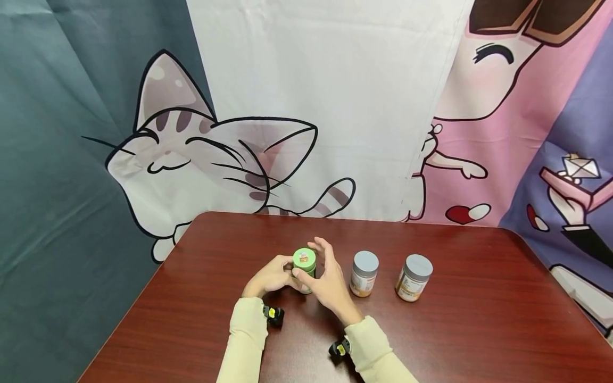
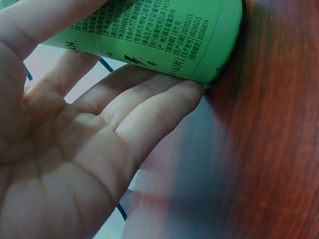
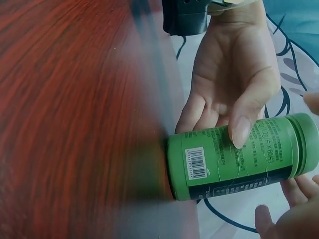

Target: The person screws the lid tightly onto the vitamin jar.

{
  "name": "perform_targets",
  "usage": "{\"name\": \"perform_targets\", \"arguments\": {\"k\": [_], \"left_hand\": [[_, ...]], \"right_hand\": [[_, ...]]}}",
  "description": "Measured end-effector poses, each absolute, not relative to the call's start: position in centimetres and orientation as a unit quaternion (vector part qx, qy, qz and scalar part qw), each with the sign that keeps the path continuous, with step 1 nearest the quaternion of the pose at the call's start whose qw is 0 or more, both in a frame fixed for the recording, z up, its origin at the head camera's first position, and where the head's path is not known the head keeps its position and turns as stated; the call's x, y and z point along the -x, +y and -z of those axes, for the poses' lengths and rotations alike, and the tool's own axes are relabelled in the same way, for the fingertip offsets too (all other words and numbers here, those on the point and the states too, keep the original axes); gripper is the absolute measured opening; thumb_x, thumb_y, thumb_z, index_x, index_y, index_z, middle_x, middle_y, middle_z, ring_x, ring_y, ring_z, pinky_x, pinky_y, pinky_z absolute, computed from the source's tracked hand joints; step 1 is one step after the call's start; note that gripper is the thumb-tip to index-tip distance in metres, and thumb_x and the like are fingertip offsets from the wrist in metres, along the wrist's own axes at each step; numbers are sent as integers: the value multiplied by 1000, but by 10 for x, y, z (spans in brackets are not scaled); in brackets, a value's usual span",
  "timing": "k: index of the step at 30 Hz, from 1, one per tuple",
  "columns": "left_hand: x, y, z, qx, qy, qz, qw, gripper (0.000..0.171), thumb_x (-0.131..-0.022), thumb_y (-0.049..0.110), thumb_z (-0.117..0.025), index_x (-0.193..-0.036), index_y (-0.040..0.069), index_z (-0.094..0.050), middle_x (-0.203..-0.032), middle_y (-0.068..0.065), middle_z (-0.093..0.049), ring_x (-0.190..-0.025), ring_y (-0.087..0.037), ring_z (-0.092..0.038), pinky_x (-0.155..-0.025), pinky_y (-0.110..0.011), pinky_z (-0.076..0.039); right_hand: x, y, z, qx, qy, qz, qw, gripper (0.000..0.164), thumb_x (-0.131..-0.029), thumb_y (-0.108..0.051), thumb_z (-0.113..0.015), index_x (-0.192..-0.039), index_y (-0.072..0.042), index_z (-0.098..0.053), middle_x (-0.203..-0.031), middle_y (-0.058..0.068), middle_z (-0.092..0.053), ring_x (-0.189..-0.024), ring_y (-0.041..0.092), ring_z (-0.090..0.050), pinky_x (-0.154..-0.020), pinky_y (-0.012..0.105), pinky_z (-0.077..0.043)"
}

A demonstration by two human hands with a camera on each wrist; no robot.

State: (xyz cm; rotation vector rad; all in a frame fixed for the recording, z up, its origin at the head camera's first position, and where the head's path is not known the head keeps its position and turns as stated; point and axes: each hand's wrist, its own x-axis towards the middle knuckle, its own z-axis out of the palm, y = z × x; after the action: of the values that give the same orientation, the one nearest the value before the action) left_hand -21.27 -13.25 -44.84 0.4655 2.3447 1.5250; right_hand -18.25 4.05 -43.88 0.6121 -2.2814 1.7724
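Observation:
A green supplement bottle (image 3: 229, 159) with a green screw lid (image 1: 304, 256) stands upright on the table, its barcode label facing the right wrist camera. My left hand (image 1: 273, 277) holds the bottle from the left, thumb across its front and fingers behind it. In the left wrist view, a fingertip (image 2: 192, 92) lies right at the bottle's base. My right hand (image 1: 331, 284) is at the bottle's right side with fingers spread about the lid. Its thumb overlaps the front of the bottle in the head view, while its other fingers reach up past the lid.
Two white and orange bottles with grey lids stand to the right, one (image 1: 364, 274) close to my right hand and the other (image 1: 414, 277) farther right. The reddish-brown table (image 1: 191, 319) ends at a printed cloth backdrop (image 1: 335, 80). Both wrists carry small black cameras.

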Motion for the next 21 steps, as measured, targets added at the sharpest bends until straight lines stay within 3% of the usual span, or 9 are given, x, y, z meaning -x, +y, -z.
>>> {"name": "perform_targets", "arguments": {"k": [5,10,13,21], "left_hand": [[212,-133,448,-166,813,-537,153,38,-65,15,-81,-101,13,-67,-89,0,-68,-80,-15,-61,-76,-30,-48],[203,-131,428,-170,804,-546,162,35,-66,6,-79,-99,10,-67,-88,-1,-68,-80,-15,-60,-78,-30,-47],[201,-130,423,-169,800,-551,167,34,-66,3,-78,-98,9,-67,-88,-1,-68,-81,-17,-60,-79,-30,-47],[213,-133,449,-158,805,-549,163,39,-63,9,-82,-99,12,-67,-88,-1,-68,-81,-17,-61,-79,-30,-47]], "right_hand": [[179,43,430,-233,-756,-607,76,75,-82,-25,-69,-141,-25,-25,-136,-5,-43,-128,16,-38,-97,53,-32],[179,44,427,-246,-744,-618,61,74,-82,-10,-67,-141,-22,-25,-133,-1,-47,-123,19,-44,-97,51,-34],[187,44,440,-240,-749,-614,64,73,-82,-15,-68,-140,-30,-25,-130,-8,-49,-119,11,-46,-96,48,-36],[184,41,439,-209,-762,-607,87,70,-79,-24,-73,-135,-25,-32,-126,-5,-52,-121,13,-45,-94,50,-37]]}}
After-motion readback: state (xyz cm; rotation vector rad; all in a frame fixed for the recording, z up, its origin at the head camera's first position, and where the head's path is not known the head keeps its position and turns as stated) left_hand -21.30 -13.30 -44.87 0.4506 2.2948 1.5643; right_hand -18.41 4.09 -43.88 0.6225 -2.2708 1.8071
